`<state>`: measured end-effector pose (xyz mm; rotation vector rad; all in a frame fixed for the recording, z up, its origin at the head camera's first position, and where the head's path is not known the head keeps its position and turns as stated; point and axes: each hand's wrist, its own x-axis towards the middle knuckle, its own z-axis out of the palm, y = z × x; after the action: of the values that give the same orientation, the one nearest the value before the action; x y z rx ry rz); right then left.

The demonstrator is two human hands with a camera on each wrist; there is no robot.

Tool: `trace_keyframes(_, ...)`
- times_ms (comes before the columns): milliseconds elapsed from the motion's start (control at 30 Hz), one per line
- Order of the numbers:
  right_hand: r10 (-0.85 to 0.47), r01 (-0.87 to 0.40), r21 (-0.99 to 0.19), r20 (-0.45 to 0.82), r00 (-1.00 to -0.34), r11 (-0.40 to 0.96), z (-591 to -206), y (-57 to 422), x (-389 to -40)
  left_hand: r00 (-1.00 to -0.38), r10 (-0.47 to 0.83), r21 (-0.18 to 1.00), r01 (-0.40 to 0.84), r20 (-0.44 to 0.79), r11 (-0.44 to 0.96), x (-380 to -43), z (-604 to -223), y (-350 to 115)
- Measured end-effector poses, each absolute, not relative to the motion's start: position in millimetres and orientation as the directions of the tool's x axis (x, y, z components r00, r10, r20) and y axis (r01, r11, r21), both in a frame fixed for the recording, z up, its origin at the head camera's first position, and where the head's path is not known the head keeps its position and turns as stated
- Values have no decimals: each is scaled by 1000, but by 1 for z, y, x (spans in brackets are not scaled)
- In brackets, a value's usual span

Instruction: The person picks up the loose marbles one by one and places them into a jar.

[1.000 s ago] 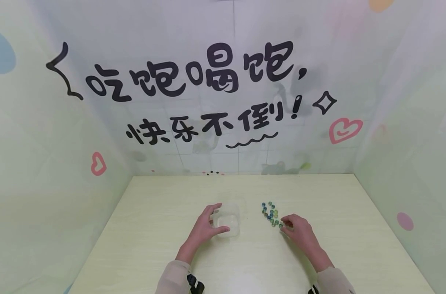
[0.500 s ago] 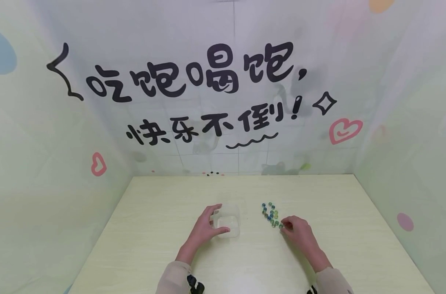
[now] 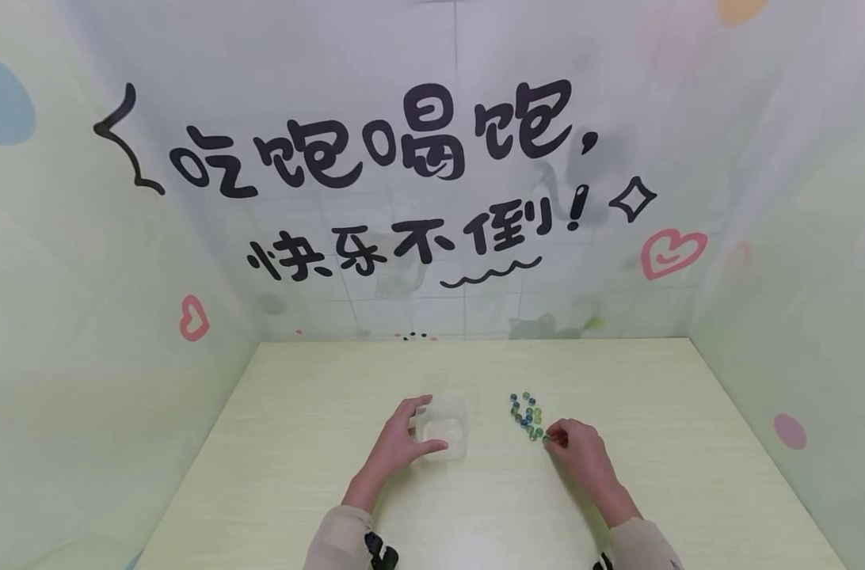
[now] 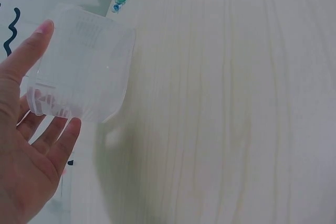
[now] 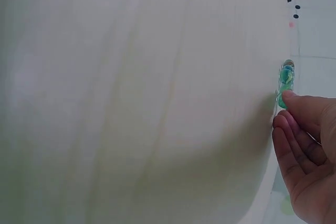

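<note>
The pale, printed back wall [image 3: 375,206] rises beyond the light wood-grained table [image 3: 589,372] where I work. My left hand [image 3: 400,439] curves round the clear container [image 3: 450,422], thumb and fingers on opposite sides. My right hand [image 3: 581,447], fingers bent, is at the near end of the marbles [image 3: 529,412], which lie right of the container; its fingertips have just closed in on the nearest marble [image 3: 546,439]. I can't tell whether they pinch it, so I judge this as contact, not lifting.
</note>
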<state>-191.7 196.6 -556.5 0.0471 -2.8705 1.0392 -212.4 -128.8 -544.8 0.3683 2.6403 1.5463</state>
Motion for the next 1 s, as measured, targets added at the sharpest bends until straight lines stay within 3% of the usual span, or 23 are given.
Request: trace_keyframes(1000,25,-40,-629,94,-995,776,-552,195,-192,-972,218,810,192,81,555,-211,-537,-128)
